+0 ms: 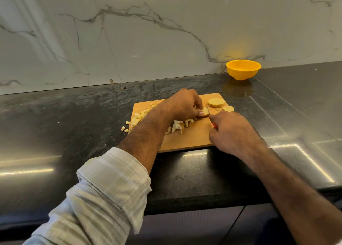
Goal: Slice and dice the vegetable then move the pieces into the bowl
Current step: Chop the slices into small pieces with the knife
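On the wooden cutting board [192, 137], the left hand [182, 104] pinches a pale vegetable slice [205, 111] with curled fingers. The right hand [231, 131] grips a knife [208, 111], its blade on that slice. Diced pieces [137, 119] lie at the board's left side; more slices [215, 102] wait at its far right corner. The yellow bowl [243, 69] stands well apart by the wall. I can read no writing anywhere.

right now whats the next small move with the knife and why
Probably press the knife down through the piece that the left hand pinches on the cutting board. The right hand holds the blade right against it, and whole slices still wait uncut.
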Motion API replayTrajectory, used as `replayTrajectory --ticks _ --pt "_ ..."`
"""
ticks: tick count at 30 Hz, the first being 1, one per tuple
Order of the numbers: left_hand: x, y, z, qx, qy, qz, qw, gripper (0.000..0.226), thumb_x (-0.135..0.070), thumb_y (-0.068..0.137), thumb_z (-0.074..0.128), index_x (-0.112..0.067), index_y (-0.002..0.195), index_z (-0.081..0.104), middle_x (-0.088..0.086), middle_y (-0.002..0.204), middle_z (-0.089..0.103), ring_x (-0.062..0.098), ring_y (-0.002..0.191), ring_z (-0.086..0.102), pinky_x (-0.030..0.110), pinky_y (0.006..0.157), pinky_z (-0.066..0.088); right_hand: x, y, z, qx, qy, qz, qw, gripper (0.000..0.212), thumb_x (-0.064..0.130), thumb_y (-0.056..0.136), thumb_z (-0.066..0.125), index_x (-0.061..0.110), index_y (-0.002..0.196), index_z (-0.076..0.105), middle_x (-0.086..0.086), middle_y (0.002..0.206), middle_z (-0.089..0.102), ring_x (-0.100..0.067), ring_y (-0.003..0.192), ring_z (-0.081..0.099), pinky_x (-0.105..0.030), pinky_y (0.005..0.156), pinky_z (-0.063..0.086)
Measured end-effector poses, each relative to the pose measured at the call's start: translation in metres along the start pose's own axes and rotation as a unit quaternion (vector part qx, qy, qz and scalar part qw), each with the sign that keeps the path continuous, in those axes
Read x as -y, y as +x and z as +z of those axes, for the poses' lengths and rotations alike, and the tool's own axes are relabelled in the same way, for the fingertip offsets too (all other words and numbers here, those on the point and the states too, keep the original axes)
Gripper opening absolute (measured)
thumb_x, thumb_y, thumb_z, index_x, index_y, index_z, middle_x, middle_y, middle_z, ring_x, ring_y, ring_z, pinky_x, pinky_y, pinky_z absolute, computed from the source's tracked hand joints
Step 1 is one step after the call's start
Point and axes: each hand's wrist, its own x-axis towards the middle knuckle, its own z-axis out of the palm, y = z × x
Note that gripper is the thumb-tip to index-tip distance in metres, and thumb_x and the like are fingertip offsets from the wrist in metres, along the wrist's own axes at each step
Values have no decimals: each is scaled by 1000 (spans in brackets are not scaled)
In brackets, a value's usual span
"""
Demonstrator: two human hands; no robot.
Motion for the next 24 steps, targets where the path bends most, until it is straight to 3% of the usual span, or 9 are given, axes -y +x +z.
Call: replayTrajectory --ticks 5,12,17,24 --pt "1 -2 -1 -5 -25 1 1000 20 -29 96 77 -24 116 80 -7 123 69 10 112 59 33 97 52 -5 -1 4 -22 7 -1 1000 39 28 99 56 25 137 59 1 124 63 -15 101 52 -31 80 46" --pt "-3 -2 -1 -4 -22 6 1000 21 -26 97 76 -20 117 80 -8 120 70 7 103 57 22 77 44 1 -7 11 -32 15 -1 999 45 33 100 54 29 144 55 0 127 63 -15 105 52 -33 86 51" --pt "-3 -1 0 -3 -15 7 1000 19 -25 96 78 -22 114 81 -6 115 75 8 103 63 30 91 56 11 -1 8 -13 -5 11 1000 30 29 92 62 24 122 64 3 102 60 -17 93 57 -33 75 52" --pt "0 -6 -3 0 -5 18 1000 23 -19 98 76 -21 120 79 -4 127 72 11 115 62 33 103 53 12 6 4 -1 6 10 1000 26 27 93 62 24 119 64 1 109 64 -17 93 57 -32 75 52"
